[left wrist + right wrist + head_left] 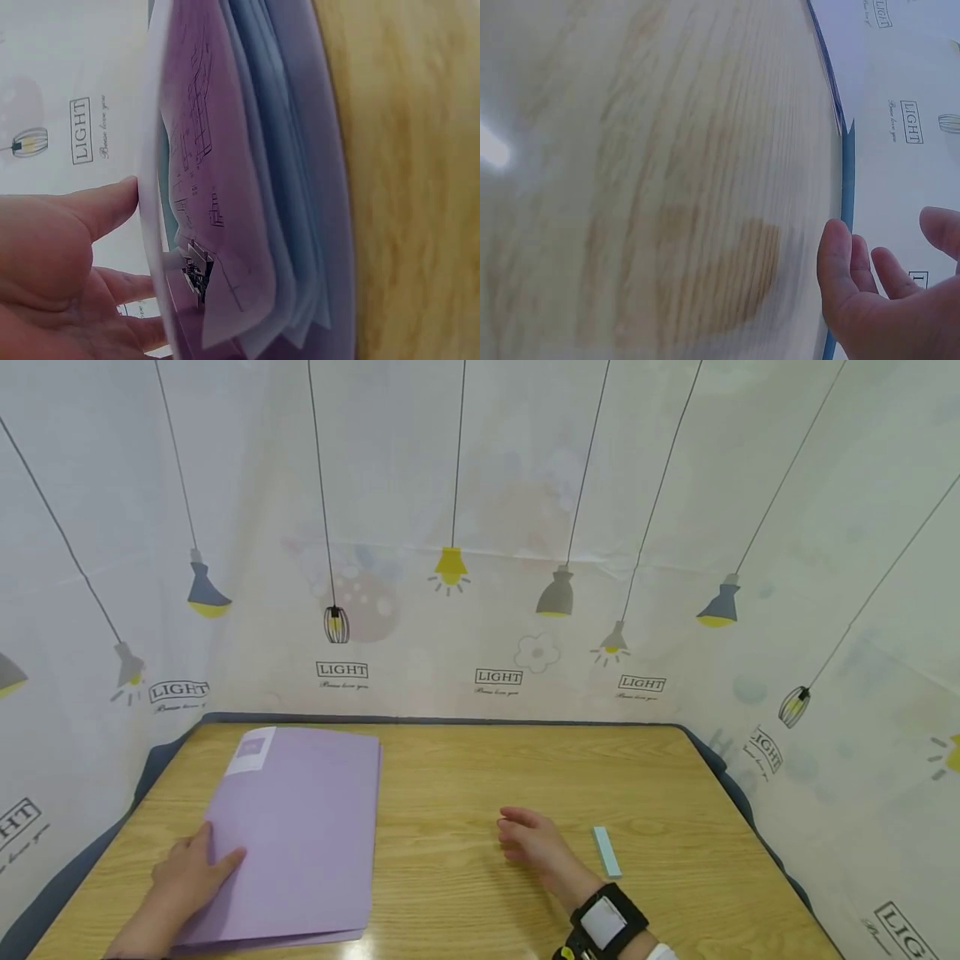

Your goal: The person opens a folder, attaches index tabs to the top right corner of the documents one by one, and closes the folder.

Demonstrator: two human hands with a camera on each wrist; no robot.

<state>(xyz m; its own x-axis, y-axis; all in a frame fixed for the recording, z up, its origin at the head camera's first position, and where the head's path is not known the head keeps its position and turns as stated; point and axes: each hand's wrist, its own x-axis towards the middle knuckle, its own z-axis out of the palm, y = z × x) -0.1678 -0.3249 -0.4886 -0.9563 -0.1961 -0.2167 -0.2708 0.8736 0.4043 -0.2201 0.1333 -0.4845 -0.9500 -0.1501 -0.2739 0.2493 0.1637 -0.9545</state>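
Note:
A lilac document folder (300, 827) with a white label (251, 750) at its top left corner lies on the left of the table. My left hand (187, 868) rests on its left edge, thumb and fingers spread on the cover. From the left wrist view, the folder gapes at the side, showing a stack of papers (232, 187) and a metal clip (198, 271) within. The left fingers (112, 202) lie against the outside of the cover. My right hand (536, 843) is held over the table with loosely bent fingers, holding nothing.
A small pale-blue rectangular bar (607, 852) lies on the wooden table (450, 777), right of the right hand. Light-coloured curtains (420, 485) printed with lamps surround the table at the back and sides. A black strap with a device (607, 922) wraps the right wrist.

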